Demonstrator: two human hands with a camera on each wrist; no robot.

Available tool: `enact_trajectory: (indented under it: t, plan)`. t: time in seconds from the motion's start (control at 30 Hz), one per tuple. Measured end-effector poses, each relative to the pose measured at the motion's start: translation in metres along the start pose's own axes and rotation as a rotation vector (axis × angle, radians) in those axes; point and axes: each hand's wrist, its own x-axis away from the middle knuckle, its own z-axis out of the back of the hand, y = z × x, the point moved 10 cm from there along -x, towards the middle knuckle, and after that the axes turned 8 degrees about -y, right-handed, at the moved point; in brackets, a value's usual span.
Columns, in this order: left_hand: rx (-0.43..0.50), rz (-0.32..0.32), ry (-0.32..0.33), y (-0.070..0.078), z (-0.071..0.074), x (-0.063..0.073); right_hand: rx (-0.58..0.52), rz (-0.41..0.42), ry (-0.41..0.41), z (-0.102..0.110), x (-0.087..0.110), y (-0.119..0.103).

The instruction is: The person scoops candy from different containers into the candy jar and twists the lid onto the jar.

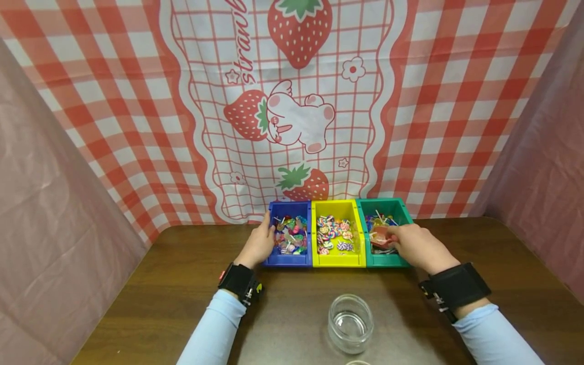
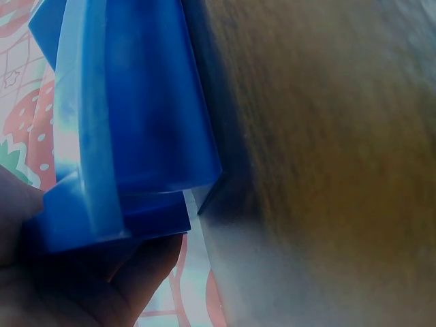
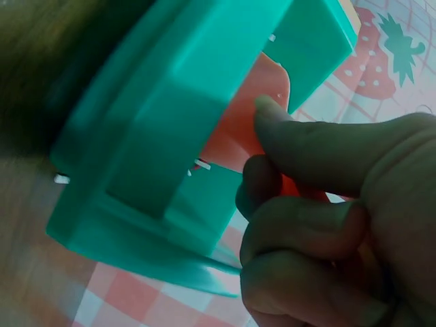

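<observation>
My left hand (image 1: pixel 258 244) grips the outer side of a blue bin (image 1: pixel 288 261), thumb and fingers around its edge in the left wrist view. Small colourful candy-like pieces, some with white sticks, lie in that bin. On the right, my right hand (image 1: pixel 422 247) pinches a small orange-red scoop (image 3: pixel 238 126) between thumb and curled fingers. The scoop's bowl is inside the green bin (image 1: pixel 388 260), over small lollipop-like pieces (image 1: pixel 379 220). Between the two stands a yellow bin (image 1: pixel 339 261) with swirl-patterned candy pieces (image 1: pixel 333 228).
A clear glass jar (image 1: pixel 350 324) stands on the brown table (image 1: pixel 182 299) in front of the bins. The rim of another round thing (image 1: pixel 358 363) shows at the bottom edge. Behind the bins hangs a strawberry-print checked cloth (image 1: pixel 438 116).
</observation>
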Motion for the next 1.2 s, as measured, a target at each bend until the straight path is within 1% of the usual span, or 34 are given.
enact_trajectory:
  t: [0.1, 0.23, 0.27, 0.4, 0.47, 0.57, 0.7, 0.9, 1.0, 1.2]
  plan:
    - [0.015, 0.019, -0.023, -0.002, -0.002, 0.0, 0.004, 0.007, -0.001, 0.002, 0.003, 0.001]
    - [0.013, 0.005, -0.029, -0.001, -0.002, 0.0, 0.017, 0.017, -0.014, 0.005, 0.006, 0.003]
    - [0.004, -0.003, -0.022, 0.0, -0.001, 0.0, 0.021, 0.02, -0.018, 0.005, 0.006, 0.003]
    - [0.008, -0.002, -0.031, 0.001, -0.002, -0.002, 0.014, 0.017, -0.035, 0.007, 0.009, 0.008]
    - [-0.004, -0.011, -0.021, 0.003, -0.001, -0.003, 0.015, 0.013, -0.042, 0.008, 0.011, 0.011]
    - [-0.017, -0.026, -0.013, 0.005, 0.0, -0.005, 0.021, 0.005, -0.036, 0.008, 0.012, 0.015]
    - [-0.021, -0.03, -0.01, 0.005, 0.0, -0.003, 0.032, 0.017, 0.007, 0.008, 0.009, 0.012]
    - [-0.009, -0.014, -0.005, 0.002, 0.0, -0.001, 0.037, 0.04, 0.059, 0.008, 0.004, 0.006]
    - [-0.001, -0.004, -0.008, 0.001, 0.0, -0.001, 0.021, 0.04, 0.061, 0.012, 0.006, 0.008]
    - [-0.002, -0.009, -0.003, -0.001, 0.0, 0.0, 0.002, 0.06, 0.041, 0.019, 0.009, 0.011]
